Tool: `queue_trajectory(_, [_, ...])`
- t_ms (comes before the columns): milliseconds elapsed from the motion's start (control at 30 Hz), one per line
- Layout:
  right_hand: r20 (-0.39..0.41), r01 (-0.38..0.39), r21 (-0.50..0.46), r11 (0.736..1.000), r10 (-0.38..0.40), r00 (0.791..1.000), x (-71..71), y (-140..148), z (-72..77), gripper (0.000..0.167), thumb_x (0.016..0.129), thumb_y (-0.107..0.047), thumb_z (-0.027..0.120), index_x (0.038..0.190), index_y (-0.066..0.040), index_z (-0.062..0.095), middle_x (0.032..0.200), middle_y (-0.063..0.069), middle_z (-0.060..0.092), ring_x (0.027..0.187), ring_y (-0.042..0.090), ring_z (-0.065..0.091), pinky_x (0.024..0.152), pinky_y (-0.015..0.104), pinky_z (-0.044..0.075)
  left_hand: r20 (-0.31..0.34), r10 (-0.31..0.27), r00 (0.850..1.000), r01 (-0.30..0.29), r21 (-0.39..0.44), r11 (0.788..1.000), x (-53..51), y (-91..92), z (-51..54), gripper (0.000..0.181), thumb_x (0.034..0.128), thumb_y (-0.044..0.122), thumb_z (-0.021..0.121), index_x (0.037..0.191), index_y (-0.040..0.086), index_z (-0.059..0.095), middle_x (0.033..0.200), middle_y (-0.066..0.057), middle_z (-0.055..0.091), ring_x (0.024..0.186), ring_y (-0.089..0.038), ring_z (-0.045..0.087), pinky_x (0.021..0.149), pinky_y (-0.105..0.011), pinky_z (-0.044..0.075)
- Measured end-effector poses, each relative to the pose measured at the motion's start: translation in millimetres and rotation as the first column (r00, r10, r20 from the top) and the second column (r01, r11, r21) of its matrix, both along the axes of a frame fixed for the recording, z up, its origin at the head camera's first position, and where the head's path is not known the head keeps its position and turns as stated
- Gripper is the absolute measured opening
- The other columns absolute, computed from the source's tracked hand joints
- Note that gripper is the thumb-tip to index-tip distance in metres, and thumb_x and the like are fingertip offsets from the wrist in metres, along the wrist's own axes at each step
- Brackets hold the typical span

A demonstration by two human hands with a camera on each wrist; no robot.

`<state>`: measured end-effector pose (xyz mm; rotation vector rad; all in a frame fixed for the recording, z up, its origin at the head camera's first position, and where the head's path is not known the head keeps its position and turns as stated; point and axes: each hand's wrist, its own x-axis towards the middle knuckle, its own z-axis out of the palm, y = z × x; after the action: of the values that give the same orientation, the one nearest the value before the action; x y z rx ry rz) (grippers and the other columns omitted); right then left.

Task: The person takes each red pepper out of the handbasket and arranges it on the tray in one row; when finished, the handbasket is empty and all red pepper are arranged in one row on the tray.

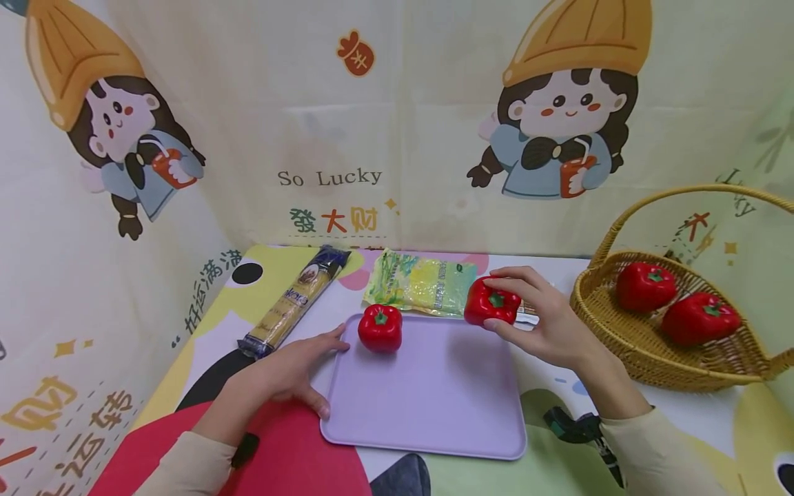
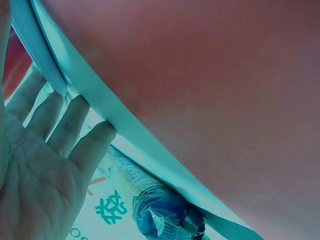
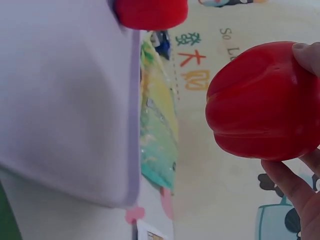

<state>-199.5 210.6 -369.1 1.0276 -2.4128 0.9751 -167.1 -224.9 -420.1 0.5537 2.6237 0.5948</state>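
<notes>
A red bell pepper (image 1: 492, 303) is pinched between the thumb and fingers of my right hand (image 1: 552, 324), held above the far right corner of the lilac tray (image 1: 428, 393). In the right wrist view the held pepper (image 3: 265, 102) hangs clear of the tray (image 3: 65, 100). Another red pepper (image 1: 380, 329) sits in the tray's far left corner. My left hand (image 1: 282, 375) rests at the tray's left edge, fingers spread and nearly straight; in the left wrist view the hand (image 2: 45, 150) has its fingertips near the tray's rim.
A wicker basket (image 1: 670, 375) with a tall handle stands at the right, holding two red peppers (image 1: 701, 319). A long pack of noodles (image 1: 294, 303) lies left of the tray. Behind the tray lie a green-yellow packet (image 1: 422, 281) and, partly hidden by my right hand, another small item.
</notes>
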Motion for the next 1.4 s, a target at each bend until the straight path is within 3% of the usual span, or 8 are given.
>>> queue_trajectory(267, [0.066,-0.032,-0.033,0.999,0.034,0.997,-3.2,-20.8,-14.5,0.068,0.077,-0.015,0.092,0.138,-0.022,0.062,0.142,0.001,0.054,0.130,0.017,0.050,0.082,0.033,0.062,-0.002,-0.005,1.000,0.005,0.017,1.000,4.8,-3.7,-3.6,0.107,0.0572,0.055,0.096,0.150,0.024,0.052,0.170,0.000,0.026,0.154,-0.031,0.030,0.118,-0.055,0.038])
queue_trajectory(600, [0.068,-0.050,-0.087,0.995,0.056,0.996,-9.5,-35.5,-24.9,0.067,0.076,-0.015,0.092,0.136,-0.020,0.064,0.138,0.003,0.057,0.126,0.020,0.054,0.082,0.039,0.063,0.001,-0.002,1.000,0.002,0.028,1.000,6.0,-2.9,-5.7,0.107,0.0578,0.055,0.095,0.151,0.025,0.052,0.170,0.002,0.027,0.154,-0.030,0.031,0.117,-0.055,0.038])
queue_trajectory(1100, [0.147,-0.111,-0.103,0.988,0.125,0.981,-11.4,-53.7,-38.3,0.061,0.083,-0.018,0.087,0.138,-0.020,0.062,0.141,0.001,0.057,0.129,0.020,0.055,0.088,0.038,0.062,0.015,0.005,1.000,-0.006,0.039,0.999,8.4,-0.5,-2.5,0.105,0.0587,0.052,0.096,0.150,0.024,0.052,0.170,0.000,0.027,0.154,-0.031,0.030,0.117,-0.056,0.038])
queue_trajectory(1400, [0.163,-0.153,-0.120,0.981,0.172,0.972,-13.6,-62.8,-44.7,0.062,0.085,-0.018,0.086,0.141,-0.018,0.060,0.142,0.003,0.058,0.130,0.021,0.056,0.086,0.041,0.062,0.008,-0.001,1.000,0.001,-0.015,1.000,1.4,1.6,2.6,0.108,0.0571,0.054,0.096,0.151,0.025,0.051,0.170,0.002,0.026,0.154,-0.029,0.030,0.117,-0.054,0.039])
